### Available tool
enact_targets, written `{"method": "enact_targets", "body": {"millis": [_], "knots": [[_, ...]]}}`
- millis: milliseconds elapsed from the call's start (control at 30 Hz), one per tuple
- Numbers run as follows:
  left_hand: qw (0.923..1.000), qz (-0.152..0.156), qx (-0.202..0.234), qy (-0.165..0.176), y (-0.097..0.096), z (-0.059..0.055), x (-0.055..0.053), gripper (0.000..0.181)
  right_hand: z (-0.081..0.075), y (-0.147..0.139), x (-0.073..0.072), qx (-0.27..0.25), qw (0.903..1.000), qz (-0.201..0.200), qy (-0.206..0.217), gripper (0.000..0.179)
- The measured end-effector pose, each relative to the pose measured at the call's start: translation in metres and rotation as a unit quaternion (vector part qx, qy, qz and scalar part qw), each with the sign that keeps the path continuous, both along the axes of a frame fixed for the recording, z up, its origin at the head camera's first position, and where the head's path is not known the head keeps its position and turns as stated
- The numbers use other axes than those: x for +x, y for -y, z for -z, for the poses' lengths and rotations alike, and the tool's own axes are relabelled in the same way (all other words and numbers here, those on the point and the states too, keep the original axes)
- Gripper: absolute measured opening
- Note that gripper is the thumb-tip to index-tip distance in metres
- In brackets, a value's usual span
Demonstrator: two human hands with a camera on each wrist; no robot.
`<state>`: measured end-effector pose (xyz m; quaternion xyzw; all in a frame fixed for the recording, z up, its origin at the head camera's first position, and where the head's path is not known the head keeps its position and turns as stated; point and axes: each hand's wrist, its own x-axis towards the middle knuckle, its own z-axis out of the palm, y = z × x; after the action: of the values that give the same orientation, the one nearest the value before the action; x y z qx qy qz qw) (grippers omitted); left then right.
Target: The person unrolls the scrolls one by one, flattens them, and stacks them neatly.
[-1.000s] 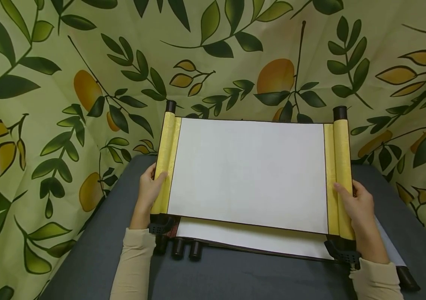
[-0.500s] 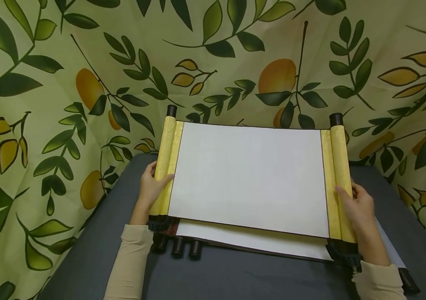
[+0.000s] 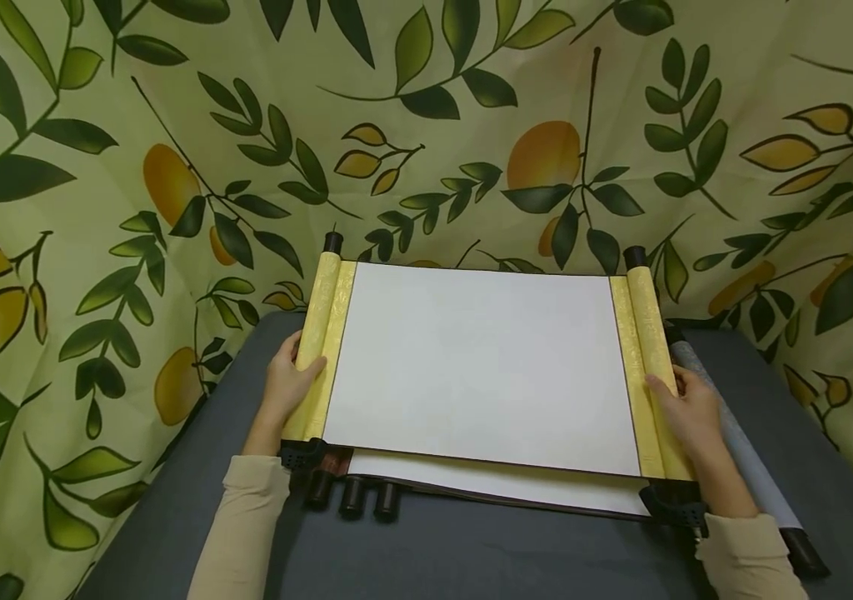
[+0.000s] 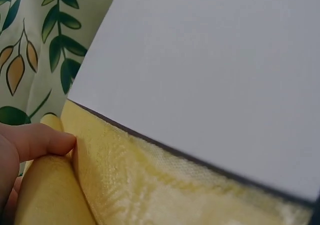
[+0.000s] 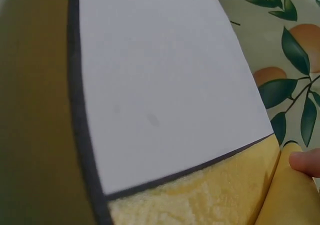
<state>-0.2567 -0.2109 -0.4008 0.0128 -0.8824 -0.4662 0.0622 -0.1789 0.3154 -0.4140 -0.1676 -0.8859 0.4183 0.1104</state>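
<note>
Both hands hold a part-unrolled scroll with a blank white sheet [image 3: 479,367] and yellow brocade ends. My left hand [image 3: 286,385] grips the left yellow roller [image 3: 317,304], its thumb across the front. On the other side, my right hand [image 3: 695,415] grips the right roller [image 3: 650,312] with the thumb in front and fingers behind. Black knobs cap the rollers' far ends. The left wrist view shows the thumb [image 4: 52,141] pressed beside the brocade; in the right wrist view a thumb tip [image 5: 304,162] lies on the roller. The sheet tilts toward me.
Beneath it, another white sheet [image 3: 494,479] with a dark edge lies on the grey table [image 3: 471,558]. Several black knobs [image 3: 352,498] stick out at its left front. A grey-blue roll [image 3: 749,458] with black ends lies at the right. Leaf-print cloth [image 3: 426,125] hangs behind.
The held scroll's top edge has come down in view. Its right roller and my right hand have moved left, uncovering more of the grey-blue roll. Both hands keep their grip.
</note>
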Motion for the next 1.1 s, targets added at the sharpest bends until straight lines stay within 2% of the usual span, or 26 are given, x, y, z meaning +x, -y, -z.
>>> {"method": "enact_targets", "body": {"millis": [133, 267, 500, 767, 933, 1100], "knots": [[0.9995, 0.003, -0.023, 0.020, 0.004, 0.004, 0.000, 0.069, 0.007, 0.002, -0.004, 0.020, 0.9996, -0.004, 0.019, 0.064], [0.9982, 0.019, -0.037, 0.043, 0.008, 0.009, -0.001, 0.069, 0.014, 0.002, -0.007, 0.033, 0.9972, -0.031, 0.060, 0.068], [0.9941, 0.060, -0.015, 0.089, 0.009, 0.018, -0.001, 0.069, 0.022, -0.002, -0.008, 0.052, 0.9895, -0.082, 0.107, 0.073], [0.9911, 0.073, -0.009, 0.111, 0.010, 0.030, 0.000, 0.068, 0.032, -0.003, -0.007, 0.079, 0.9876, -0.099, 0.094, 0.066], [0.9892, 0.076, -0.007, 0.125, 0.014, 0.035, 0.000, 0.070, 0.034, 0.001, -0.009, 0.078, 0.9882, -0.100, 0.085, 0.063], [0.9877, 0.078, -0.018, 0.134, 0.018, 0.039, 0.000, 0.070, 0.038, 0.004, -0.007, 0.066, 0.9875, -0.101, 0.101, 0.065]]}}
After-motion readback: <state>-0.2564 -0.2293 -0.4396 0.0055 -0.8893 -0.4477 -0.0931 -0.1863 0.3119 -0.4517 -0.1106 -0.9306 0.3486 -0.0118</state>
